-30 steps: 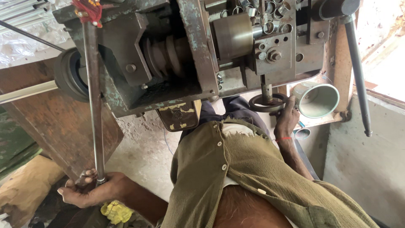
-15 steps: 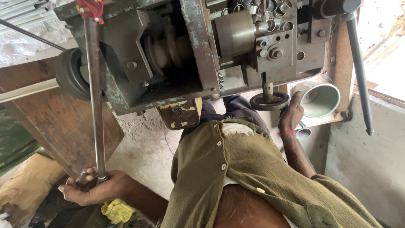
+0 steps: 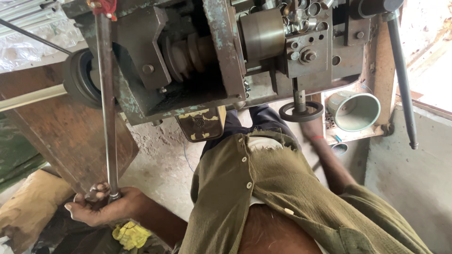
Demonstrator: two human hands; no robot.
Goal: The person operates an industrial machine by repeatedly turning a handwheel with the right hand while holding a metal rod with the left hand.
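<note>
Left hand: the left hand [image 3: 101, 207] is gripping the bottom end of the long steel rod [image 3: 106, 103], fingers clenched around it, low down at the left of the view.
Rod: it is running nearly upright from that fist to a red-tipped fitting [image 3: 104, 6] at the top of the machine [image 3: 197, 61], crossing in front of the dark pulley wheel [image 3: 77, 77].
Right hand: the right forearm is reaching up under the small black handwheel [image 3: 301, 111], a red band showing at the wrist; the hand itself is hiding behind the wheel, so I cannot tell whether those fingers are closed or slack.
Machine: the stepped pulley [image 3: 188, 54] and the grey drum [image 3: 262, 33] are sitting in the open housing; whether anything is turning is impossible to judge here.
Around it: a pale green metal cup [image 3: 358, 110] is lying on its side just right of the handwheel, a long lever [image 3: 400, 80] is hanging down at the far right, and a yellow rag [image 3: 131, 234] is lying below the left wrist.
Progress: both arms are placed at the controls, rod held and handwheel reached; no finished piece is showing, so I am judging the work as mid-operation with the outcome yet to appear.
</note>
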